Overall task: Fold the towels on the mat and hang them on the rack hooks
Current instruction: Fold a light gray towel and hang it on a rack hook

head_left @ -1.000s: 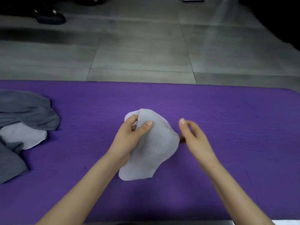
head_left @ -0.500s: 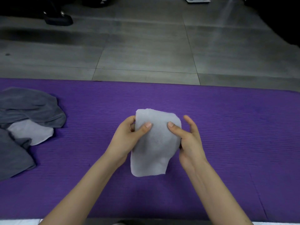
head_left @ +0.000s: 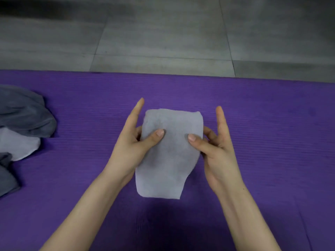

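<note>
Left hand (head_left: 130, 147) on the left long edge of the pale towel (head_left: 168, 160), thumb pressed on the upper face, forefinger straight and pointing away, remaining fingers curled behind the cloth: a pinch grip. Right hand (head_left: 217, 153) mirrored on the right long edge, same pinch, thumb tip near the left thumb tip but apart from it. Towel between the two hands, over the middle of the purple mat (head_left: 272, 124), already narrowed to a strip; long axis running from the person outward, far end squared, near end uneven and slanted at the right corner. Neither hand nearer than the other; both at the far half of the strip, near half free between the wrists. Probable step in hand: squaring the strip before a further fold, likely across the long axis, far end to near end. Not decidable from this view: contact or clearance between near end and mat; number of layers underneath. To the left, well apart, heap of dark grey towels (head_left: 23, 113) with a second pale towel (head_left: 18, 144) tucked among them, cut off by the frame edge. No rack hooks in view.
</note>
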